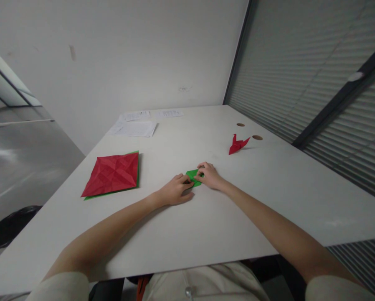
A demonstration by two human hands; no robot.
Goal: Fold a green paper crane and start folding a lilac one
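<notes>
A small folded piece of green paper (192,173) lies on the white table between my two hands. My left hand (176,190) rests on the tabletop at its left, thumb and fingers gripping the paper's near left side. From the right, my right hand (210,175) pinches the paper's right edge with bent fingers. Fingertips cover parts of the folds, so the full shape is hidden. Farther back on the right stands a red origami crane (238,144), apart from both hands.
Creased red sheets (114,174) lie over green paper at the left. Printed papers (135,128) are spread at the back left, near the wall. Two round holes (257,137) pierce the tabletop by the blinds (284,83). A black bin (10,225) is beyond the left edge.
</notes>
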